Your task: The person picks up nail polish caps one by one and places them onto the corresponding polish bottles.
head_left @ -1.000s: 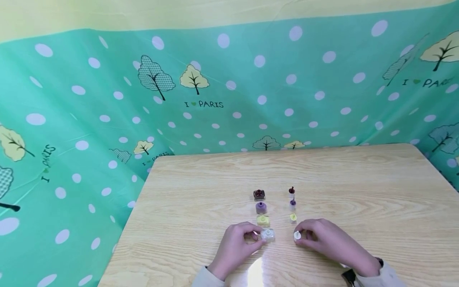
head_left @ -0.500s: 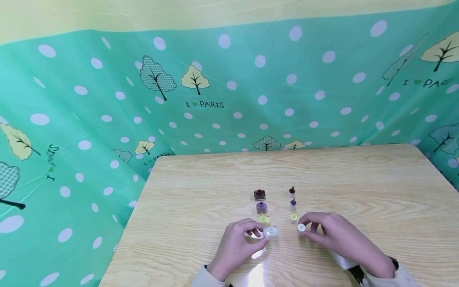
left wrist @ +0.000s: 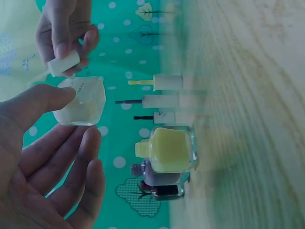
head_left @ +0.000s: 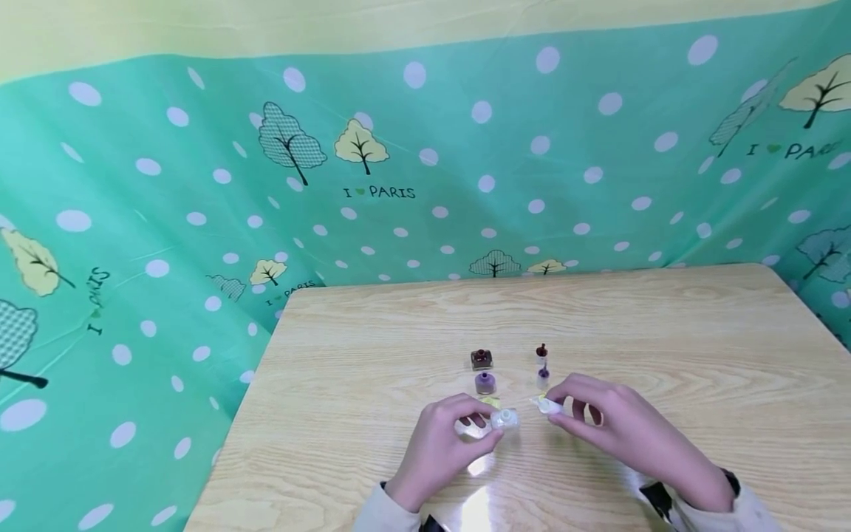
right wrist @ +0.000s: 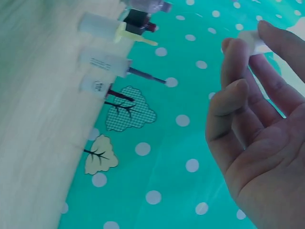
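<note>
While pale wood worktop [head_left: 372, 332] spreads below, left hand [head_left: 435, 447] clamps clear bottle [head_left: 505, 420] between thumb and fingers, at that hand's 2 o'clock in head view. Right hand [head_left: 625, 427] pinches white cap [head_left: 552, 407], just short of bottle's 3 o'clock, two apart. Bottle likely light, stiff, slick, breakable if dropped; best gripped by flat sides, open top kept upright against spills. Cap probably lighter, hard; best held round its barrel.

The pale wood-grain table [head_left: 372, 347] is viewed forward and downward from head height; the held white cylindrical cap [left wrist: 65, 63] is shared by both close, sideways-turned wrist views.
</note>
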`<state>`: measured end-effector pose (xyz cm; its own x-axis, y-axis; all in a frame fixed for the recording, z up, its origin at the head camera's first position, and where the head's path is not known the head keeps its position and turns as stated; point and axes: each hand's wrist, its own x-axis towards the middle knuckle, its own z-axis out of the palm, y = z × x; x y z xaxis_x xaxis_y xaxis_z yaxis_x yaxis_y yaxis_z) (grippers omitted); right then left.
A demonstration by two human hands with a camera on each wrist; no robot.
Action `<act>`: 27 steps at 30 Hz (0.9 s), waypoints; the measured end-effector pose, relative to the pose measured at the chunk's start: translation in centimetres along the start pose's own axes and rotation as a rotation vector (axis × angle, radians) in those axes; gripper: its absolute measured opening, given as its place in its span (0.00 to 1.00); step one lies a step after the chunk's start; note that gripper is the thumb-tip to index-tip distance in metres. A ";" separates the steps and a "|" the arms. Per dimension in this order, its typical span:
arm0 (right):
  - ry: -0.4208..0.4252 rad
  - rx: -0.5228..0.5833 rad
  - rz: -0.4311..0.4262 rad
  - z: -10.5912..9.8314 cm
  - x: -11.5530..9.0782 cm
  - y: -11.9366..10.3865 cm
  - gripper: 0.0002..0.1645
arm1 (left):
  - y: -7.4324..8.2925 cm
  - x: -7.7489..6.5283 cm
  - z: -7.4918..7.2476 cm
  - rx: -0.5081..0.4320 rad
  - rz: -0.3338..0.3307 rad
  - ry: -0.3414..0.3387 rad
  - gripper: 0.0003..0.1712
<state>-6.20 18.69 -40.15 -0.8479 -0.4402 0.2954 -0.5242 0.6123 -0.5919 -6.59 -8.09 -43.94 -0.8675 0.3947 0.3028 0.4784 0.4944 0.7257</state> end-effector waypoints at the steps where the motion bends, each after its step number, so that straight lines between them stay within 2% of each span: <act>1: 0.013 0.010 -0.012 -0.1 0.1 -0.1 0.09 | 0.1 0.1 0.0 -0.002 0.003 0.004 0.11; 7: 0.051 0.080 -0.031 -0.7 0.5 -0.8 0.14 | 0.2 0.7 0.0 -0.034 -0.002 0.012 0.11; 12: 0.088 0.078 -0.060 -1.1 0.8 -1.0 0.17 | 0.2 1.0 0.2 -0.051 -0.002 0.004 0.12; 19: 0.105 0.108 -0.073 -1.8 1.5 -1.4 0.16 | 0.4 1.6 0.0 -0.020 0.018 0.041 0.13; 22: 0.100 0.103 -0.068 -2.1 1.8 -1.7 0.17 | 0.5 1.8 -0.2 -0.030 0.025 0.053 0.14; 27: 0.113 0.089 -0.107 -2.6 2.1 -1.8 0.16 | 0.5 1.9 -0.5 -0.065 0.014 0.068 0.14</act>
<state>-7.26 18.34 -36.54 -0.7937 -0.4203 0.4398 -0.6072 0.5032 -0.6149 -8.03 -7.51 -42.71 -0.8689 0.3470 0.3529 0.4828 0.4366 0.7591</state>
